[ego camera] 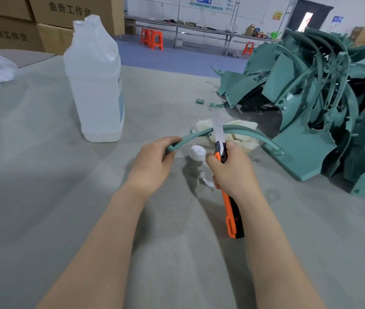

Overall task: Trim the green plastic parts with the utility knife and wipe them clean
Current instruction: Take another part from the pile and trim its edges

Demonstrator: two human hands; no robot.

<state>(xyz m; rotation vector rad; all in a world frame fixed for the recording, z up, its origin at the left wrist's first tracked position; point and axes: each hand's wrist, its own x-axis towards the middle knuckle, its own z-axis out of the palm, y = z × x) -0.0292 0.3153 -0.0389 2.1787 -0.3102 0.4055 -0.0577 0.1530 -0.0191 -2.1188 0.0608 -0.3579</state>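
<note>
**Head view: knife laid to a green strip, trimming under way**

- Left hand [152, 161]: fingers curled round one end of a curved green strip [193, 137], holding it just above the table. I judge this steadies the arc against the knife's push.
- Right hand [232, 170]: wrapped round the front of the orange and black knife [230, 210], thumb forward near the slider. The blade [218, 130] is run well out and crosses the strip near the top of its curve. The grip close to the blade suggests fine shaving of an edge, not a hard cut.
- The strip's far end reaches towards the pile of green parts [310, 85], heaped at the right of the table within arm's reach.
- A cream cloth [243, 139] lies bunched right behind the strip, likely ready for wiping.
- A big clear bottle [96, 85] stands open to the left. A white cap [197, 152] lies between the hands.
- A small green offcut [199, 100] lies near the pile.

Surface: a grey ribbed mat [65, 197] covers the table, with a damp-looking patch under the right hand.

Room: cardboard boxes [65, 10] are stacked behind; beyond them are a blue floor, long benches [199, 27] and orange stools [152, 39].
</note>
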